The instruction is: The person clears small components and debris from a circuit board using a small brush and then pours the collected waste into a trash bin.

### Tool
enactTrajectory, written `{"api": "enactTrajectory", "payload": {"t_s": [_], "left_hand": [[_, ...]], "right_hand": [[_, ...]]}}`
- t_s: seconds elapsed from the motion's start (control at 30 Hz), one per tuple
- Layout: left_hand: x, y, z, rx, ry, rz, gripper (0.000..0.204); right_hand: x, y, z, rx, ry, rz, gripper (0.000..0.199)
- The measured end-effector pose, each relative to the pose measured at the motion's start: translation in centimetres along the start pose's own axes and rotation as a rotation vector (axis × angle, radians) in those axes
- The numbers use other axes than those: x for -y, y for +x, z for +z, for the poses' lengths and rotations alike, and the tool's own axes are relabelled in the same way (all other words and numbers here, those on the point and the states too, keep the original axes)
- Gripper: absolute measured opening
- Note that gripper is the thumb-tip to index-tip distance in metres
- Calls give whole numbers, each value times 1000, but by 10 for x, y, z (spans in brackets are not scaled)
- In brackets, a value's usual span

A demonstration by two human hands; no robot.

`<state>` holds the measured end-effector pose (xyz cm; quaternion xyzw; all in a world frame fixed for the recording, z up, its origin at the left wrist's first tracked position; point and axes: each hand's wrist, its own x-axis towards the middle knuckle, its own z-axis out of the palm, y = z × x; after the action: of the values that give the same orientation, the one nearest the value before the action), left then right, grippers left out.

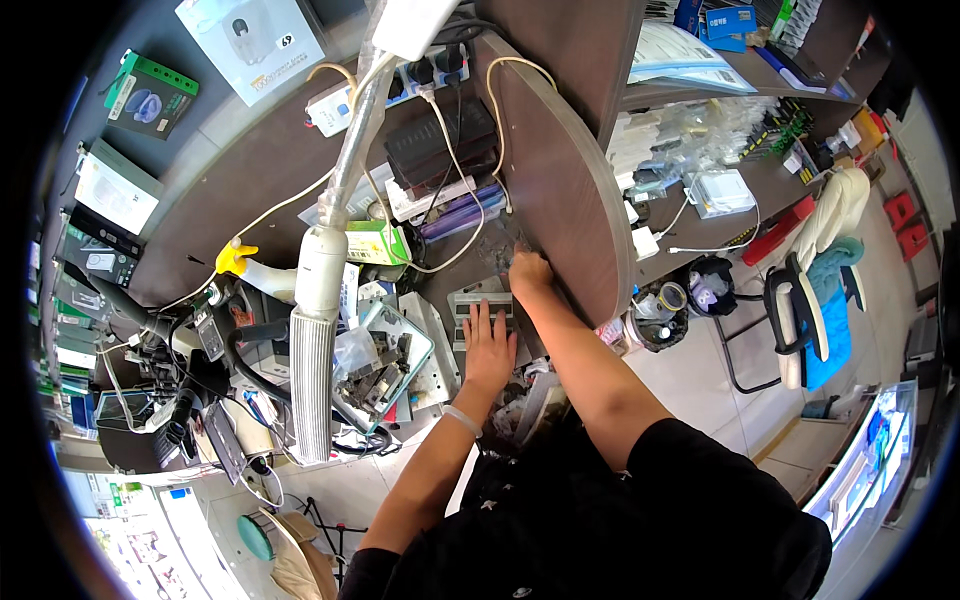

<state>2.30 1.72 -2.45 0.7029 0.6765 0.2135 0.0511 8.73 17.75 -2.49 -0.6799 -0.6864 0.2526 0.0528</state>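
Note:
Fingers stretched out and apart, my left hand point(488, 350) lies flat on a grey, slotted metal-looking plate point(468, 299) at the desk's near edge. Just beyond and to the right, my right hand point(529, 272) has its fingers curled closed. What they hold, if anything, is hidden. Crumpled clear plastic point(497, 243) lies right beside those fingers. Left of my left hand stands a light-blue-rimmed tray point(423, 357) heaped with small metal parts and a clear bag.
A curved brown partition point(585, 190) rises close by my right arm. A white ribbed lamp or hose arm point(318, 270) hangs over the desk's left side. Cables loop around a power strip point(400, 82). A green-white box point(378, 243) sits behind the tray; a bin point(658, 315) stands right.

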Motion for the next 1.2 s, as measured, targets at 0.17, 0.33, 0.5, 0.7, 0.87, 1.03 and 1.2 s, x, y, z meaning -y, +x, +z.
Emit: {"api": "enactTrajectory", "payload": {"t_s": [0.17,0.33,0.5,0.7,0.87,1.03,1.2], "left_hand": [[1,-2,-1,-9,9,-5,42],[1,-3,1,-31,-1,6,43],[1,-2,1,-1,2,-11,43],[2,-1,2,-4,17,-1,45],[0,0,4,-9,2,3,45],[1,-3,1,-38,-22,8,44],[4,-4,-1,-36,-2,0,44]], "right_hand": [[-19,-47,-11,-21,43,-73,34],[-20,-45,-19,-39,55,-125,33],[2,-10,-15,-34,90,-105,36],[8,12,-5,-50,149,-38,38],[-1,-8,-10,35,90,-47,34],[-25,-81,-40,90,-16,-79,27],[-16,-85,-38,93,17,-100,29]]}}
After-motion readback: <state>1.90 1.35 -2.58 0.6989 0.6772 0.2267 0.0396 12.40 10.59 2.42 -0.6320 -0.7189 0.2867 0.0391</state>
